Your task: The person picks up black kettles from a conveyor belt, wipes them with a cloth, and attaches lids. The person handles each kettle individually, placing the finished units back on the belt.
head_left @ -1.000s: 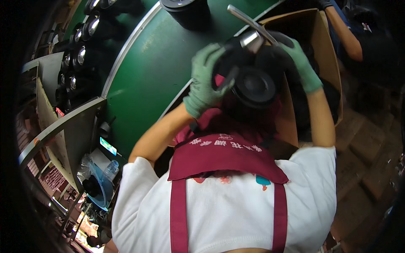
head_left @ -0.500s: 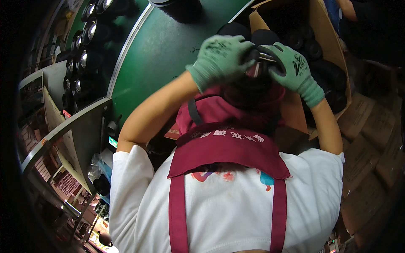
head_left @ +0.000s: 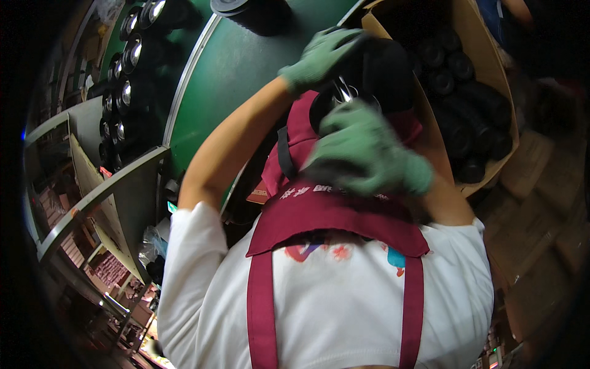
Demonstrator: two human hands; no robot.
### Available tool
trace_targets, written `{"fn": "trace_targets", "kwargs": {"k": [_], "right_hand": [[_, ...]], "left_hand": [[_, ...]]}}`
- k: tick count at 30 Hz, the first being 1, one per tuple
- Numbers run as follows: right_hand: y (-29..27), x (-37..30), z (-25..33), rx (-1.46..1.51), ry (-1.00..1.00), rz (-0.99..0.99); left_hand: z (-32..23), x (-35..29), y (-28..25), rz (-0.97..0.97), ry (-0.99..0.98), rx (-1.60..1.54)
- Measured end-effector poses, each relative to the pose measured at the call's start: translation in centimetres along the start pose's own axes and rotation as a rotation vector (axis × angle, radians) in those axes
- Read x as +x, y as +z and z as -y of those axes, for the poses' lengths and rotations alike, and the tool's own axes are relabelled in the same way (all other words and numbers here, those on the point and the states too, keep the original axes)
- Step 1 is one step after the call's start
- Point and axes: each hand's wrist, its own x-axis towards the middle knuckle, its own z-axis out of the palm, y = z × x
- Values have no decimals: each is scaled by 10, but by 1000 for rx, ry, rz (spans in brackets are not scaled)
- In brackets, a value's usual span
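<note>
My left hand (head_left: 322, 60), in a green knitted glove, grips a black rounded part (head_left: 388, 71) at the table's near edge, above my lap. Its fingers curl over the far side, where their tips are hidden. Just below it, bright metal (head_left: 345, 92) shows inside a dark opening; its exact kind is unclear. My right hand (head_left: 362, 147), also gloved, hovers over my maroon apron (head_left: 338, 215), nearer to me than the metal. Motion blur smears its fingers, and I cannot tell whether anything is in them.
An open carton (head_left: 505, 92) with several black cylindrical parts stands on the right. Black cylinder stacks (head_left: 261, 15) sit on the green table (head_left: 246, 80). Beyond the metal rail on the left are rows of black cylinders (head_left: 126, 92) with shiny ends. Closed cartons (head_left: 528, 166) lie at right.
My right hand has come off the part and swung down toward my apron. My left hand has moved slightly up and farther over the black part. The metal opening now shows.
</note>
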Motion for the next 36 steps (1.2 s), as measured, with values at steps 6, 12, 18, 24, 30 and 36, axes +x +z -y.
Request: {"fn": "trace_targets", "kwargs": {"k": [6, 12, 18, 24, 30, 36], "right_hand": [[28, -5, -40, 136, 36, -441], [7, -37, -142, -304, 314, -645], [14, 0, -177, -630, 215, -43], [51, 60, -205, -414, 614, 157], [27, 36, -169, -395, 745, 41], [17, -8, -144, -775, 489, -143]], "left_hand": [[-11, 48, 50, -252, -592, -425], [-45, 59, 41, -497, -763, 186], [-45, -18, -40, 166, -1283, -672], [-101, 65, -62, 772, -1531, -113], [-100, 61, -47, 738, -1218, 275], [-79, 13, -62, 627, -627, 248]]}}
